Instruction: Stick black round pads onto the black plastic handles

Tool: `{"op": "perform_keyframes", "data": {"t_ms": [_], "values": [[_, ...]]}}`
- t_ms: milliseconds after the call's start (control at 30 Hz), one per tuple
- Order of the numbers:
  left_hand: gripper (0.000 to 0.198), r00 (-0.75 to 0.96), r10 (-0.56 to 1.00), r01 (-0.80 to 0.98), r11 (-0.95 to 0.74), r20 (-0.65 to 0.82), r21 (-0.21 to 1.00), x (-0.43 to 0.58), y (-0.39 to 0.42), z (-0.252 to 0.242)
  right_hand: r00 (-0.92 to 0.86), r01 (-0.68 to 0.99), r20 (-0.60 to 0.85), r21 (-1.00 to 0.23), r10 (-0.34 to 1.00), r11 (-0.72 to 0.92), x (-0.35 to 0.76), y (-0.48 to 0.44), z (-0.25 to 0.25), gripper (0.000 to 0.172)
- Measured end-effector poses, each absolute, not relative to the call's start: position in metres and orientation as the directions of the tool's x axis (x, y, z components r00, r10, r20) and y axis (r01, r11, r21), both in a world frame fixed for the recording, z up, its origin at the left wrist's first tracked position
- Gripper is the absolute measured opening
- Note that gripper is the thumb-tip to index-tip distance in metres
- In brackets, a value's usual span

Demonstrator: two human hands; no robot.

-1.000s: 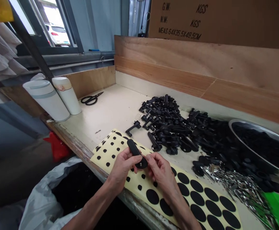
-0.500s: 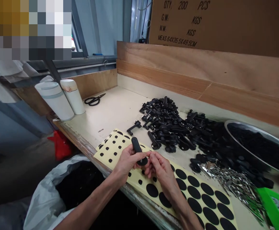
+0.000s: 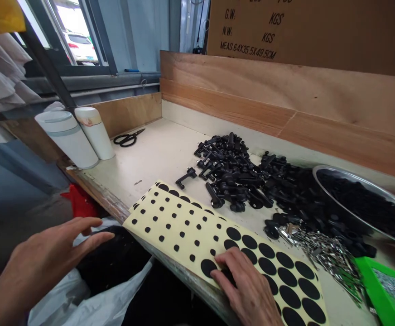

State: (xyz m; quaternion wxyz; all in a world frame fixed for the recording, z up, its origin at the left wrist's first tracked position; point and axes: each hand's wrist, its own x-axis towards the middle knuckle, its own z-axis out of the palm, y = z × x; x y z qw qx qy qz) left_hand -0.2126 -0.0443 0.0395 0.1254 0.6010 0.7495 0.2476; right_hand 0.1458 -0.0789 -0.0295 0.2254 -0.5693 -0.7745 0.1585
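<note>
Left hand open and empty, fingers spread over a white plastic bag of black contents; right hand flat, holding nothing, fingertips on the large black dots of a sticker sheet. Farther right, a green tray of silver bits, a steel bowl heaped with black parts, and loose black handles on the bench.

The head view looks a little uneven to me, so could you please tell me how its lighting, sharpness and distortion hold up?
In the head view, the window is overexposed, the steel bowl's rim carries a bright glare, the wide lens bends the wooden backboard toward the frame edges, and the sticker sheet stays sharp, with no obvious motion blur.
</note>
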Motion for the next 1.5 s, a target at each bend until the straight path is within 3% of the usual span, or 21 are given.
{"op": "perform_keyframes", "data": {"t_ms": [67,167,300,500,700,900,1100,1200,1300,1400,1500], "values": [[0.022,-0.060,0.982,0.937,-0.006,0.180,0.350,-0.202,-0.053,0.027,-0.245,0.834,0.199,-0.455,0.949,0.311,0.143,-0.084,-0.038,0.006],[0.023,0.416,0.859,0.763,-0.508,0.298,0.399,-0.141,-0.057,0.001,-0.240,0.852,0.199,-0.426,0.950,0.304,0.138,-0.085,-0.043,0.007],[0.034,0.657,0.706,0.612,-0.705,0.265,0.360,-0.066,-0.049,-0.026,-0.234,0.848,0.245,-0.422,0.941,0.321,0.137,-0.074,-0.042,0.012],[0.037,0.652,0.710,0.635,-0.703,0.267,0.318,-0.053,-0.037,-0.039,-0.142,0.842,0.237,-0.482,0.961,0.243,0.146,-0.058,-0.048,0.008],[0.036,0.669,0.710,0.648,-0.703,0.221,0.294,-0.051,-0.041,-0.036,-0.101,0.840,0.366,-0.467,0.925,0.277,0.140,-0.074,-0.058,0.015],[0.034,0.681,0.714,0.663,-0.695,0.163,0.277,-0.051,-0.045,-0.035,-0.035,0.805,0.216,-0.572,0.976,0.155,0.135,-0.071,-0.052,0.010],[0.031,0.693,0.711,0.658,-0.691,0.118,0.298,-0.054,-0.047,-0.031,-0.107,0.761,0.087,-0.634,0.990,0.138,0.141,-0.068,-0.042,0.010],[0.026,0.703,0.703,0.627,-0.684,0.108,0.373,-0.059,-0.044,-0.026,-0.158,0.735,0.021,-0.665,0.987,0.131,0.144,-0.069,-0.037,0.009],[0.024,0.696,0.713,0.577,-0.625,0.084,0.526,-0.064,-0.038,-0.018,-0.215,0.682,-0.048,-0.722,0.975,0.115,0.147,-0.072,-0.028,0.008],[0.034,0.627,0.777,0.549,-0.495,0.060,0.673,-0.064,-0.030,-0.011,-0.206,0.579,-0.098,-0.815,0.974,0.041,0.150,-0.072,-0.016,0.007],[0.019,0.543,0.840,0.504,-0.344,0.020,0.792,-0.057,-0.024,-0.007,-0.183,0.470,-0.121,-0.883,0.976,-0.021,0.151,-0.068,-0.006,0.010]]}}
